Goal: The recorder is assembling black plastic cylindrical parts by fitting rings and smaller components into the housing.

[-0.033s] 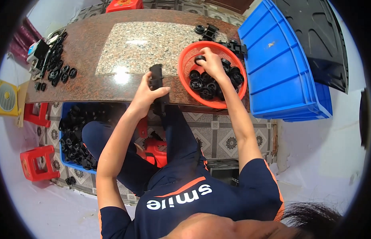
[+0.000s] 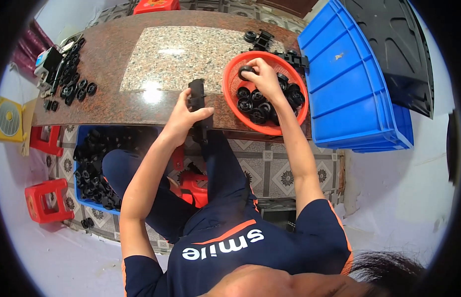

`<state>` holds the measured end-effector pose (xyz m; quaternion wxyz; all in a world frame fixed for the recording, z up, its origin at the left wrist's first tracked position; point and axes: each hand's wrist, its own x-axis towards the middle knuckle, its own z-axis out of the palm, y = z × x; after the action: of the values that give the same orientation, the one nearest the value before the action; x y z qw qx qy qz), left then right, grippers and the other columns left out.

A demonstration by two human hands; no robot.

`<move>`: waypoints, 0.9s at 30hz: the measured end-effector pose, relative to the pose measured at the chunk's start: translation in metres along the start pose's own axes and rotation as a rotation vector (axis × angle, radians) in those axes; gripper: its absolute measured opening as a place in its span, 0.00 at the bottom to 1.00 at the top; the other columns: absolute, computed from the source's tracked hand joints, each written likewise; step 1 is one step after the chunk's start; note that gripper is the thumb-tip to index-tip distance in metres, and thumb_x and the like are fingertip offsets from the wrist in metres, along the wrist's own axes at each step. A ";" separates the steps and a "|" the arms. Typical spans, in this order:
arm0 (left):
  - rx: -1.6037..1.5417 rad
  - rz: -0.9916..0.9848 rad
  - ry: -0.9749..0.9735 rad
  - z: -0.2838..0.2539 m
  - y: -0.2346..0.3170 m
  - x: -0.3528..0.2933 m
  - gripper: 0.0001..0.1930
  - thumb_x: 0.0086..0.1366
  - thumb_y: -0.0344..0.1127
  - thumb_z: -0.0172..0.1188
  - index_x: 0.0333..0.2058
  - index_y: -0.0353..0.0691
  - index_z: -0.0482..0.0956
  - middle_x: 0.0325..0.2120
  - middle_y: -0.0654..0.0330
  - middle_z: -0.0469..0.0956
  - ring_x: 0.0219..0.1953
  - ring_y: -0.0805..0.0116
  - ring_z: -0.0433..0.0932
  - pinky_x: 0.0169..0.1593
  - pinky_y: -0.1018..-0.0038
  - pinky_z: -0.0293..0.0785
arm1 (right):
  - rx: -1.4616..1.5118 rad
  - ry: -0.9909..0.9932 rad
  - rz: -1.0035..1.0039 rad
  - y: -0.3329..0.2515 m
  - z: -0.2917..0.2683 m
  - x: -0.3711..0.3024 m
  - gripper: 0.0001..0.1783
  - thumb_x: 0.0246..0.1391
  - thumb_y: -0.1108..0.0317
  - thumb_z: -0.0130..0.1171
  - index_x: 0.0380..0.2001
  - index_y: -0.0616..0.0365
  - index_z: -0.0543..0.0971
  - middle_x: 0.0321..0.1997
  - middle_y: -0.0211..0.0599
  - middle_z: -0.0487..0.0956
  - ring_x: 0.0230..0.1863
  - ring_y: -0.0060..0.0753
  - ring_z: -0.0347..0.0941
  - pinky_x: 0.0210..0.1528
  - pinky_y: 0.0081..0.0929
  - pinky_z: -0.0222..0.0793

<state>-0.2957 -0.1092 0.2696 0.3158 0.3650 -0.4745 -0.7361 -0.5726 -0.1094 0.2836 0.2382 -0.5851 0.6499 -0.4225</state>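
Observation:
My left hand [image 2: 183,118] is closed round a long black plastic chassis-like part [image 2: 196,91], held upright at the table's near edge. Its thumb presses across the part's middle. Over the red plastic basket [image 2: 229,94], my right hand [image 2: 265,81] pinches a black toy wheel [image 2: 246,73] between thumb and fingers. More black wheels [image 2: 258,115] lie in the basket below that hand. Behind the basket sit black plastic chassis parts [image 2: 262,39], with a loose wheel [image 2: 249,36] beside them.
Black wheels and small parts [image 2: 72,89] are heaped at the table's left end, near a small boxy device [image 2: 47,62]. A large blue crate [image 2: 344,84] stands on edge at the right. Under the table is a blue bin of black parts [image 2: 96,173]; red stools [image 2: 49,200] stand nearby.
My right hand and its wheel have shifted very slightly, and more of the wheel shows. My left hand keeps the same grip on the black part.

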 end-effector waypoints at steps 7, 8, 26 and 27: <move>0.002 0.017 -0.018 -0.001 0.002 0.000 0.40 0.54 0.28 0.70 0.62 0.36 0.54 0.45 0.58 0.73 0.44 0.69 0.76 0.48 0.71 0.76 | 0.756 -0.219 0.024 -0.083 0.034 -0.050 0.13 0.53 0.75 0.65 0.42 0.61 0.77 0.39 0.31 0.81 0.40 0.20 0.77 0.45 0.20 0.73; 0.000 0.018 -0.019 0.002 0.003 -0.001 0.40 0.54 0.28 0.70 0.62 0.36 0.54 0.45 0.58 0.73 0.44 0.69 0.76 0.48 0.71 0.76 | 0.754 -0.220 0.025 -0.081 0.038 -0.050 0.13 0.53 0.75 0.65 0.42 0.61 0.77 0.39 0.31 0.81 0.40 0.20 0.77 0.45 0.20 0.73; 0.167 0.118 -0.276 0.014 0.015 -0.014 0.36 0.69 0.46 0.55 0.67 0.35 0.50 0.58 0.53 0.64 0.60 0.67 0.65 0.61 0.72 0.63 | 0.656 -0.305 -0.058 -0.063 0.053 -0.058 0.28 0.55 0.65 0.63 0.57 0.59 0.68 0.52 0.35 0.73 0.54 0.23 0.69 0.54 0.22 0.67; 0.167 0.119 -0.291 0.010 0.007 -0.013 0.36 0.69 0.46 0.55 0.67 0.35 0.50 0.58 0.53 0.64 0.60 0.67 0.65 0.61 0.72 0.63 | 0.703 -0.401 -0.127 -0.068 0.057 -0.057 0.31 0.55 0.64 0.61 0.61 0.60 0.65 0.57 0.37 0.71 0.57 0.25 0.67 0.58 0.23 0.65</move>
<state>-0.2967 -0.0966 0.2816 0.2553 0.2509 -0.5955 -0.7192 -0.4771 -0.0674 0.2986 0.5189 -0.5779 0.3692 -0.5103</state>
